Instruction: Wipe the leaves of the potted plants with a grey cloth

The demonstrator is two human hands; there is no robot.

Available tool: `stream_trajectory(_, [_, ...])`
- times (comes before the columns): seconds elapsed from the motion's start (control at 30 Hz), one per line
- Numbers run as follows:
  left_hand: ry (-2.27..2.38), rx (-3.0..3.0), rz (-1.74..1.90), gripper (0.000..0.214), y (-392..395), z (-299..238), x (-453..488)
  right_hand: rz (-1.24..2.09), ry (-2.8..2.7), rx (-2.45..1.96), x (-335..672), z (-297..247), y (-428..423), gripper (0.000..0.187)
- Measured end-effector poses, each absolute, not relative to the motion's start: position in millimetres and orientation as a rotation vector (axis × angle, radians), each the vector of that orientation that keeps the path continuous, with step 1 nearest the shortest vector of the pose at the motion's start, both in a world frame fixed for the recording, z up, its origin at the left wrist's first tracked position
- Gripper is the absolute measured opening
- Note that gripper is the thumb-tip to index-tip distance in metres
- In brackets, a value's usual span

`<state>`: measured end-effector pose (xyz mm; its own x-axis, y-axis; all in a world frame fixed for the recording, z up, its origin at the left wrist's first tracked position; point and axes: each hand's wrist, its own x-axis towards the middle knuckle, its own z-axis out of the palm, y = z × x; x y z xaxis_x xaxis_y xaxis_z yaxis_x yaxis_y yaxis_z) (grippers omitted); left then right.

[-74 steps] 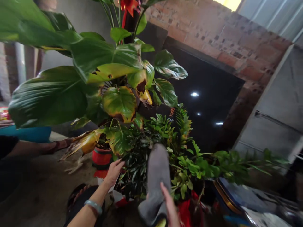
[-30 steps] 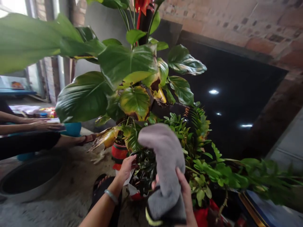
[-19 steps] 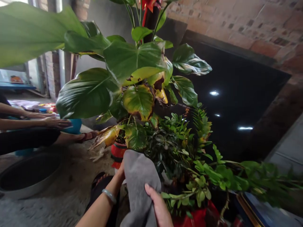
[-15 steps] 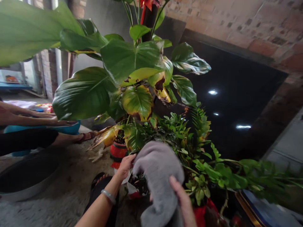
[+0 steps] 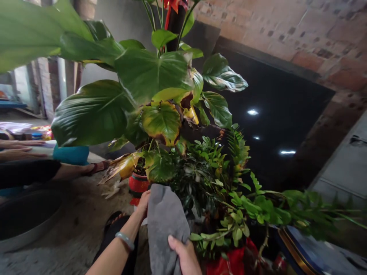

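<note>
A grey cloth (image 5: 168, 225) hangs in front of me over the lower plants. My right hand (image 5: 186, 254) grips its lower right part, thumb pressed on top. My left hand (image 5: 144, 202), below a pale bangle (image 5: 125, 240), is closed at the cloth's upper left edge. The cloth covers its fingertips, so what they pinch is hidden. Just beyond the cloth grows a dark, small-leaved plant (image 5: 197, 179). Above it spreads a large-leaved plant (image 5: 155, 74) with yellowed, browned leaves, in a red pot (image 5: 138, 184).
Another person's hands (image 5: 21, 149) and leg reach in at left, near a blue-green container (image 5: 71, 154). A wide grey basin (image 5: 31, 217) sits on the rough floor. Leafy stems (image 5: 266, 210) stretch right, over a gold-edged object (image 5: 298, 252). A dark glossy panel (image 5: 275, 114) leans against the brick wall.
The cloth, bunched and blurred before, now hangs flatter, lower and further left. Both my hands have shifted left with it. The other person's hands have drawn back toward the left edge.
</note>
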<state>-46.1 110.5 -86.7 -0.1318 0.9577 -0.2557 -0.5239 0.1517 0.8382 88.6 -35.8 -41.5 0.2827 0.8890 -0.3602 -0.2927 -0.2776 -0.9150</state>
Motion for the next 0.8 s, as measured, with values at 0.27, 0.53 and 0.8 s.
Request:
stream_trajectory(0.27, [0.982,0.562,1.381,0.026,106,-79,-38,1.194,-0.353,-0.939,126,55,-15,0.058])
stream_trajectory(0.53, [0.967,0.503,1.370,0.028,109,-83,-38,1.373,-0.238,-1.244,129,-25,-49,0.030])
stream_trajectory(0.8, [0.909,0.453,1.407,0.014,112,-87,-35,1.085,-0.245,-1.065,161,51,-47,0.050])
